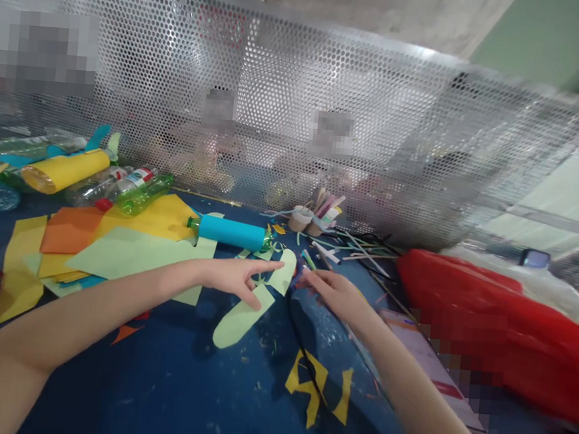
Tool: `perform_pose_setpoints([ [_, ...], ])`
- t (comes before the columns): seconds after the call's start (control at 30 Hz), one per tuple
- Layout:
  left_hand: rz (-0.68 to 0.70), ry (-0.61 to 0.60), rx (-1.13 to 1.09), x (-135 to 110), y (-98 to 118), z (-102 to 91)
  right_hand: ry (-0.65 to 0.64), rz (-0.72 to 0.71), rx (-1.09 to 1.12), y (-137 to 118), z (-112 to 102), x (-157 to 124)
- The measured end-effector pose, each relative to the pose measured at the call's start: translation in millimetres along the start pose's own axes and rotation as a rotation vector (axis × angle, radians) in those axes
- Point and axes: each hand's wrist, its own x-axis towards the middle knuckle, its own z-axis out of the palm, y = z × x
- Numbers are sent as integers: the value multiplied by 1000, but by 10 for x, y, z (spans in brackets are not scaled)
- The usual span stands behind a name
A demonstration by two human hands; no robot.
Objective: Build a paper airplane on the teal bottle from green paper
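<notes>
Near the far-left corner of the blue table (155, 394) lies a yellow-wrapped bottle (67, 169). Mid-table, the left hand (234, 278), unclenched, points across pale green papers (238, 321); just beside, a blurred purplish thing (299, 276) is pinched by the right hand (338, 296).

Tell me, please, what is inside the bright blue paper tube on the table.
A green plastic bottle, apparently, shows at both ends of the tube. The paper covers its middle, so contents there cannot be seen.

The near tabletop (166, 388) leaves passage, while a perforated screen (279, 89) blocks ahead and, seemingly, a red bag (505, 334) blocks rightward.
</notes>
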Motion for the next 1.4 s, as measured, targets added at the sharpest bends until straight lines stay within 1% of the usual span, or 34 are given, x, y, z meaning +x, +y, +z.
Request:
perform_pose_setpoints([
  [0.03,10,4,-18,8,14,26,-56,-11,124,-68,76,-21],
  [0.1,21,14,-52,26,27,71,-69,-5,264,-132,181,-38],
  [0.13,26,22,-64,34,22,88,-60,0,300,-125,200,-30],
  [0.2,29,48,-73,52,-5,118,1,2,311,-40,166,17],
  [0.3,-19,112,-17,80,-68,171,195,-12,198,202,-5,132],
  [0.37,-50,198,72,100,-96,225,308,-40,107,376,-117,205],
  [0.4,-48,252,124,109,-101,258,327,-28,76,454,-155,235],
  [0.47,-17,346,217,118,-91,330,319,-14,11,575,-188,279],
  [0.57,13,424,276,115,-55,433,316,-16,-72,671,-172,321],
  [0.67,36,447,292,112,-50,504,329,-35,-112,695,-166,356],
  [0.77,68,466,357,129,-97,532,354,-38,-140,701,-210,405],
  [0.97,59,585,533,163,-210,501,438,24,-144,764,-357,576],
  [1.07,60,613,616,150,-220,487,458,52,-98,820,-429,680],
  [1.2,42,628,724,109,-195,489,501,84,-8,894,-509,775],
  [1.3,27,654,835,75,-139,514,528,95,64,931,-540,785],
  [1.33,32,653,878,64,-110,532,528,98,83,938,-545,776],
  [1.4,52,610,955,40,-39,593,500,102,113,943,-548,744],
])
